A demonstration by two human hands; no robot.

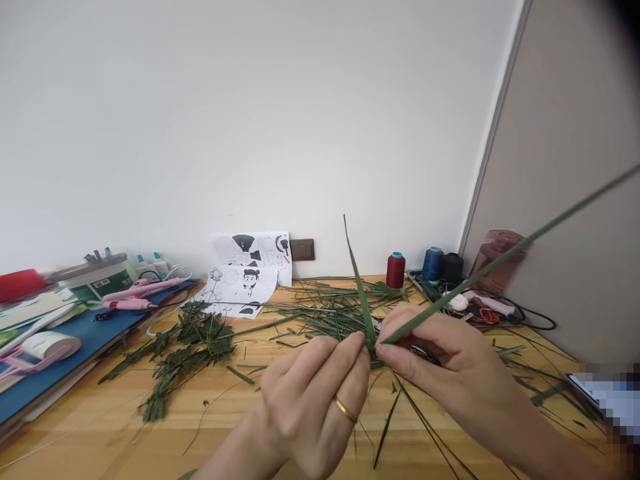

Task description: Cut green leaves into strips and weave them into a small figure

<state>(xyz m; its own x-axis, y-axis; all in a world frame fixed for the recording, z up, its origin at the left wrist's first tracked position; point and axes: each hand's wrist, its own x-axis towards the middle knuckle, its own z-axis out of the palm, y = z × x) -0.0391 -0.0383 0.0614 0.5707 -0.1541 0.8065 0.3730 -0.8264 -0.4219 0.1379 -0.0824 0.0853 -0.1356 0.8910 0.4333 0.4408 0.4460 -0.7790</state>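
My left hand (320, 393), with a gold ring on one finger, is closed in a pinch at the base of an upright green grass blade (361, 293). Close beside it, my right hand (445, 367) pinches a long green leaf strip (465, 283) that slants up to the right edge. The fingertips nearly meet, and they hide where the blades come together. Thin green strands (420, 420) hang below the hands toward the table's front. Behind the hands lies a pile of cut grass blades (325, 320).
Leafy sprigs (195, 340) and printed sheets (245, 280) lie left of centre. Pink glue guns (133, 293) rest on a blue board (95, 340). Thread spools (395, 271), a tray of cords (480, 307) and a phone (610, 400) are at right.
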